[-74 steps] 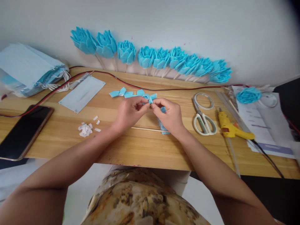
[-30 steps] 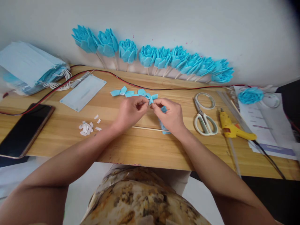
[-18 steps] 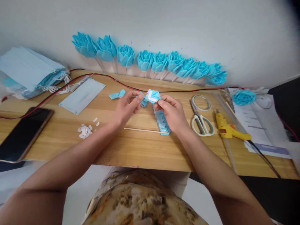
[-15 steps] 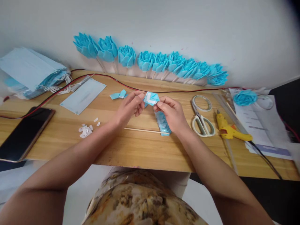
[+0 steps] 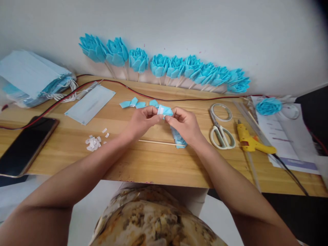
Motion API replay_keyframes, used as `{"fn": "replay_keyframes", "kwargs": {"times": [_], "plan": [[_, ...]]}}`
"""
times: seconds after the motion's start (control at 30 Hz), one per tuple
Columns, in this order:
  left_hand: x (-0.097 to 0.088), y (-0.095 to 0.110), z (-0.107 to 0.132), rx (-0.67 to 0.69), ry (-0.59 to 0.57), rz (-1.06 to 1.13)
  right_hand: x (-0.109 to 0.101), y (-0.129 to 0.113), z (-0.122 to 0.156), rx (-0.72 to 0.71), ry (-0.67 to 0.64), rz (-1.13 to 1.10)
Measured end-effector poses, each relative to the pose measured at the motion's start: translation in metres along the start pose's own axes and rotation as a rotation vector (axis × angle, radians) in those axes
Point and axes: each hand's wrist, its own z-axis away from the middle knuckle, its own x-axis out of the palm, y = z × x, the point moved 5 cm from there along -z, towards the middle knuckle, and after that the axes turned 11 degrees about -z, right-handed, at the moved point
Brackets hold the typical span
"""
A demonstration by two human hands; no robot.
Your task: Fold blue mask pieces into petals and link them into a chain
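My left hand (image 5: 142, 122) and my right hand (image 5: 185, 125) meet over the middle of the wooden table (image 5: 153, 160). Both pinch a small folded blue petal piece (image 5: 164, 110) with a white strip on it. More folded blue pieces (image 5: 135, 103) lie just behind my hands. A stack of blue pieces (image 5: 178, 138) sits under my right hand, at the end of a thin wooden stick (image 5: 159, 142).
Blue paper flowers on sticks (image 5: 164, 65) lean on the wall. A flat face mask (image 5: 89, 103), a mask pile (image 5: 28, 78), a phone (image 5: 24, 145) and white scraps (image 5: 93, 141) lie left. Scissors (image 5: 221, 135), tape roll (image 5: 221, 111), yellow glue gun (image 5: 252, 141) and papers (image 5: 287, 136) lie right.
My hands lifted the blue piece and turned it, showing its white strip, then came back down and closed together on it. The head view shifted slightly.
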Motion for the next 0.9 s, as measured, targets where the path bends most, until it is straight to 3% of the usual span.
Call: {"fn": "replay_keyframes", "kwargs": {"times": [0.4,0.7,0.8,0.9], "plan": [[-0.004,-0.004,0.000,-0.063,-0.026,-0.017,-0.008,0.000,-0.002,0.000,0.002,0.040],[-0.008,0.002,-0.003,-0.046,0.042,-0.086,-0.011,0.001,-0.002,-0.012,0.013,0.146],[-0.008,0.001,-0.003,-0.063,0.069,-0.064,-0.013,-0.003,-0.001,-0.089,0.063,0.166],[-0.010,-0.001,-0.003,-0.065,0.129,-0.059,-0.012,-0.017,0.005,-0.268,0.187,0.287]]}}
